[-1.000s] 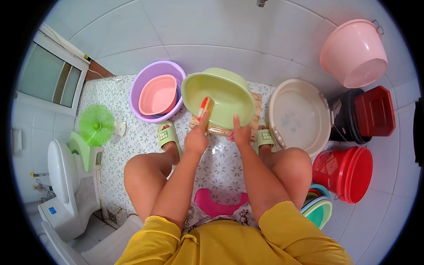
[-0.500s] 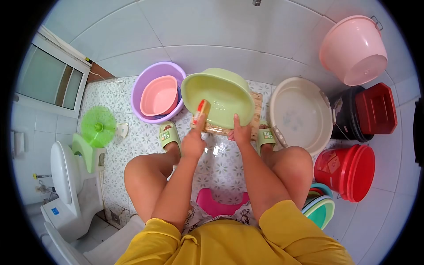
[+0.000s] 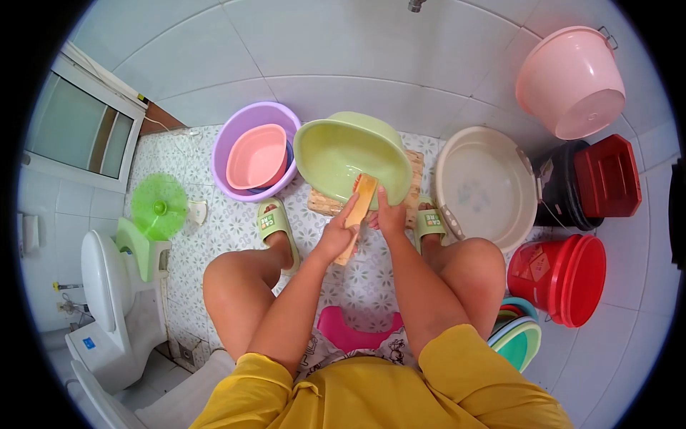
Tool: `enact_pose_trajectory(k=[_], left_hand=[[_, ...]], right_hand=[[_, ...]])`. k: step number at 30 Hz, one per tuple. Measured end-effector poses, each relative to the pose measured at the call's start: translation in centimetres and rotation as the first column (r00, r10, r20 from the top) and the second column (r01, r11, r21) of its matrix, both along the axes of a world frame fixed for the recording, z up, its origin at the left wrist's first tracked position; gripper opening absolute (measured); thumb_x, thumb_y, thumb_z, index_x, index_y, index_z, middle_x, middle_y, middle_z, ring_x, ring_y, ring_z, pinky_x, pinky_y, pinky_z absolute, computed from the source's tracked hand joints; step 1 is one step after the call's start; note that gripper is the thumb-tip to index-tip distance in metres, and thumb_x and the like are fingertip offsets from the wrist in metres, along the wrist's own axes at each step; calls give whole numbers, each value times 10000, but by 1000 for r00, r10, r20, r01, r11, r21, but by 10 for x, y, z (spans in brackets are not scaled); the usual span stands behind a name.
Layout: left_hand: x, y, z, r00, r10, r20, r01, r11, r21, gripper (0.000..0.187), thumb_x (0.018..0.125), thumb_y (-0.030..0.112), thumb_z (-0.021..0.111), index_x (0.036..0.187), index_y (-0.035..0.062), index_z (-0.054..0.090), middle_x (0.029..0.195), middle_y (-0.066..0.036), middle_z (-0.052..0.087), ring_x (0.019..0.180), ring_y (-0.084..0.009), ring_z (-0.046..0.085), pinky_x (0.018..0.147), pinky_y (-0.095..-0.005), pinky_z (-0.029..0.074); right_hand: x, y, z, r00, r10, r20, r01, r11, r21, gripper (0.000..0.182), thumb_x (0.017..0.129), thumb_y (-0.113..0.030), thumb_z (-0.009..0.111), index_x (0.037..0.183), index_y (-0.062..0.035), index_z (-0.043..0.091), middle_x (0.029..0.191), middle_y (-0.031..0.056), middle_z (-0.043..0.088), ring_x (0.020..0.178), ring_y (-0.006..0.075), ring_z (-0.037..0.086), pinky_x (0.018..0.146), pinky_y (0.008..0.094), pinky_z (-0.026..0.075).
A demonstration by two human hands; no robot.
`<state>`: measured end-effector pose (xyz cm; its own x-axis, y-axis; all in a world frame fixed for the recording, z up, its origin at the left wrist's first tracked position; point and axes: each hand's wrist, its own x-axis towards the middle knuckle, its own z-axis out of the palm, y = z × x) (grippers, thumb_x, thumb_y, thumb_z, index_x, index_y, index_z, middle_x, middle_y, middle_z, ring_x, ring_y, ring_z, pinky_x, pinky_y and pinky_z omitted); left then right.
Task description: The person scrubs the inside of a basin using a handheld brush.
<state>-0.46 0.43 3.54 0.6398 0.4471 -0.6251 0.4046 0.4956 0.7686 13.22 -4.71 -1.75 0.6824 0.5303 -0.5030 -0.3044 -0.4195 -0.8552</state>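
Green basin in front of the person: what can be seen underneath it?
A wooden board shows past the green basin's lower-left and right edges, with patterned floor around it. The basin covers the board's middle, so anything else directly beneath cannot be seen.

Only 1 view here: head-worn, super wide fisheye, looking forward and down from just above the yellow shirt (image 3: 379,390), past the knees (image 3: 475,264) to the tiled wall (image 3: 343,43).
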Motion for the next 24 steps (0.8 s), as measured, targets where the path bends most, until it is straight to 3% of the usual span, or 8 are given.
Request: enact_pose_trajectory(k=[3,5,6,10,13,16,20,24], left_hand=[[-3,15,5,970,-99,-221,180,907,381,753,776,0,517,1395,351,273,819,-142,599,645,-242,621,589,-357,521],[-9,25,1,832,72,-551,441,517,734,793,729,2,530,1395,339,260,896,-190,618,784,-306,637,691,-409,505],[-9,27,1,787,129,-604,479,491,728,818,709,-9,532,1394,336,247,919,-202,619,867,-334,619,724,-431,494],[-6,17,-3,769,119,-628,497,506,705,798,736,16,540,1398,340,232,920,-206,615,823,-346,626,712,-437,498],[2,5,-13,942,6,-336,193,809,556,753,792,24,526,1402,353,231,846,-166,608,669,-312,628,617,-408,521],[15,-5,1,998,39,46,-37,998,-44,662,880,4,466,1412,329,246,817,-80,556,523,-146,513,471,-291,486],[13,8,0,997,58,53,-54,995,-78,663,873,5,475,1411,325,254,808,-72,545,524,-144,512,473,-294,488],[6,25,7,978,-5,-207,87,917,388,671,835,53,501,1401,326,263,831,-155,614,616,-228,597,545,-350,506]], right_hand=[[-1,0,2,1000,-18,-6,18,1000,-10,584,871,-492,494,690,54,594,472,124,556,367,186,555,336,289,449],[-1,0,5,1000,-10,-1,10,1000,-7,589,868,-495,497,694,59,591,468,124,550,362,184,551,331,286,444],[-1,0,5,1000,-9,0,9,1000,-7,589,868,-495,497,694,59,591,468,124,550,362,184,551,331,286,444],[-2,1,5,1000,-23,-1,23,1000,-15,570,865,-489,507,737,59,597,465,123,546,365,183,552,334,286,446],[0,0,3,999,-33,0,33,999,-1,553,864,-482,513,775,56,600,474,125,552,368,187,554,338,287,448],[-1,0,3,999,-33,-2,33,999,32,541,865,-477,516,799,54,598,485,126,560,372,192,557,341,289,448],[-1,-1,3,999,-45,-29,46,999,25,533,866,-475,513,805,48,594,490,123,564,376,191,561,341,288,446],[-1,2,2,999,-17,-33,16,1000,-20,491,892,-449,496,959,36,536,478,128,540,332,174,516,291,258,396]])
